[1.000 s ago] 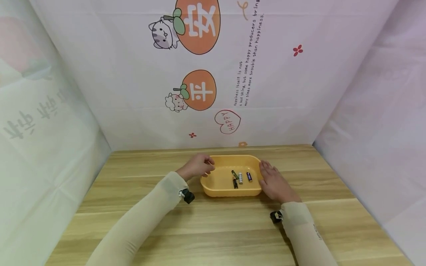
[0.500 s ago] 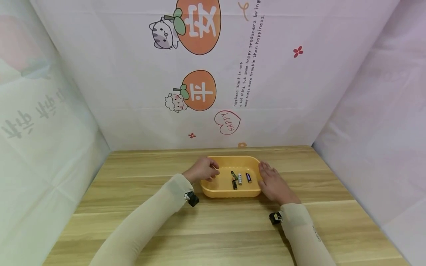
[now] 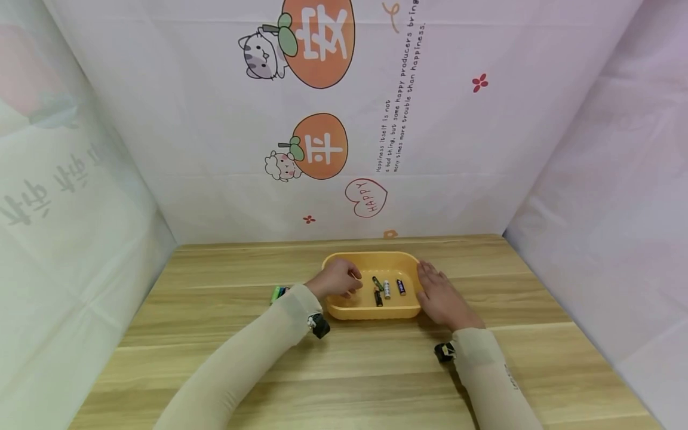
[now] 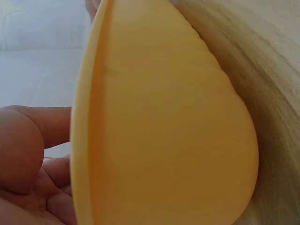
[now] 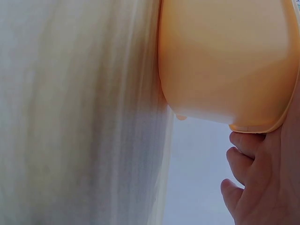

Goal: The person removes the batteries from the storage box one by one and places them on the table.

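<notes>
Below right of frame centre, 4 batteries (image 3: 387,290) are contained in yellow tray (image 3: 371,313); its right end touched by straight-fingered right hand (image 3: 443,297); over left end, left hand (image 3: 338,277) loosely curled, nothing seen gripped.

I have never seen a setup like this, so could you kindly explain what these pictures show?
There is no robot here, only a person working bare-handed. The wide picture comes from a camera on the head, looking forward and down. The close-ups come from the left-wrist camera and the right-wrist camera; both show the outside of the yellow tray. It stands on a wood-patterned table, with four small batteries inside. What look like more batteries lie to its left, partly hidden by the left sleeve. The left hand reaches over the tray's left end; I see nothing held in it. The right hand rests against the right end, fingers fairly straight.
</notes>
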Available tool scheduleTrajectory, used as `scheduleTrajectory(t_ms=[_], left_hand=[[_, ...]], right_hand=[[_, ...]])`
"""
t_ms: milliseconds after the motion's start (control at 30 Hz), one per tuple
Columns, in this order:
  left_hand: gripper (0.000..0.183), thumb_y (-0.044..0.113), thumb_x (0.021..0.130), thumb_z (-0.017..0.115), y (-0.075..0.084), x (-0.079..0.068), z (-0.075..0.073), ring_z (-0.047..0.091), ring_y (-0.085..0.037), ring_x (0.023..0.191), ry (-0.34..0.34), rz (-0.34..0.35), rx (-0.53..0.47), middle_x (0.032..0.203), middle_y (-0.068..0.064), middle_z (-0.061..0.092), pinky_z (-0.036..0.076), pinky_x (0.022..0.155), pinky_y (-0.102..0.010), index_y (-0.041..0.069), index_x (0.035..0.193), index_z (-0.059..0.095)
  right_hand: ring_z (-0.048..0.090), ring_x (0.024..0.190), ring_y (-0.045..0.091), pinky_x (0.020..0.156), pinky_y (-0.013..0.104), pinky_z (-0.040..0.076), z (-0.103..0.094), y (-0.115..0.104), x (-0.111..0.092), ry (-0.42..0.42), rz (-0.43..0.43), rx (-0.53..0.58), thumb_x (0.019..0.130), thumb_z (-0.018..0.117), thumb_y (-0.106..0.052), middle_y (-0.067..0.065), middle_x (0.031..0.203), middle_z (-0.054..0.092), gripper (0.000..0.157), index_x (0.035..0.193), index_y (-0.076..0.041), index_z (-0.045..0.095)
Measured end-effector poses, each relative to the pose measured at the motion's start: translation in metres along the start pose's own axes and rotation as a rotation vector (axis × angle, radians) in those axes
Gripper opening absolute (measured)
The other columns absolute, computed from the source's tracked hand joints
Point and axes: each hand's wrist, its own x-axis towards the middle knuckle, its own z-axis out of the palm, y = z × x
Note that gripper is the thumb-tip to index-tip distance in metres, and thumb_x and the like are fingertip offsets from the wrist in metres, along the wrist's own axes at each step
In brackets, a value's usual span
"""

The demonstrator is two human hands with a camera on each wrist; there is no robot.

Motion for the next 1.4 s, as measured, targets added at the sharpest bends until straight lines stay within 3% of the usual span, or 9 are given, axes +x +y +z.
scheduleTrajectory(t_ms=[667, 867, 1133, 1400], left_hand=[[0.009, 0.011, 0.088, 0.073, -0.001, 0.010, 0.022, 0.064, -0.019, 0.062, 0.029, -0.075, 0.085, 0.078, -0.006, 0.064, 0.056, 0.055, -0.029, 0.006, 0.091, 0.066], [0.010, 0.015, 0.088, 0.073, -0.001, 0.013, 0.026, 0.061, -0.016, 0.056, 0.025, -0.060, 0.134, 0.074, -0.009, 0.067, 0.055, 0.054, -0.029, 0.008, 0.086, 0.068], [0.038, 0.021, 0.087, 0.075, -0.002, 0.013, 0.030, 0.044, -0.017, 0.039, -0.016, -0.054, 0.188, 0.056, -0.014, 0.063, 0.045, 0.044, -0.029, -0.002, 0.059, 0.062], [0.053, 0.025, 0.081, 0.079, -0.001, 0.015, 0.037, 0.037, -0.012, 0.037, 0.006, -0.067, 0.301, 0.040, 0.003, 0.041, 0.036, 0.039, -0.026, 0.017, 0.044, 0.042]], right_hand=[[0.013, 0.144, 0.037, 0.116, 0.053, 0.013, -0.001, -0.002, -0.002, -0.007, -0.006, 0.009, 0.103, 0.037, -0.020, 0.022, 0.158, 0.013, 0.059, 0.151, 0.007, 0.016], [0.014, 0.144, 0.038, 0.115, 0.053, 0.013, -0.002, -0.003, -0.002, 0.003, -0.005, 0.022, 0.103, 0.038, -0.020, 0.022, 0.158, 0.014, 0.059, 0.151, 0.007, 0.017], [0.014, 0.144, 0.037, 0.115, 0.053, 0.015, 0.004, -0.001, -0.001, 0.009, -0.012, 0.020, 0.103, 0.039, -0.020, 0.021, 0.158, 0.014, 0.059, 0.151, 0.007, 0.017], [0.015, 0.144, 0.037, 0.115, 0.053, 0.014, 0.001, 0.000, 0.000, 0.013, -0.007, 0.014, 0.102, 0.039, -0.020, 0.021, 0.158, 0.014, 0.059, 0.151, 0.007, 0.018]])
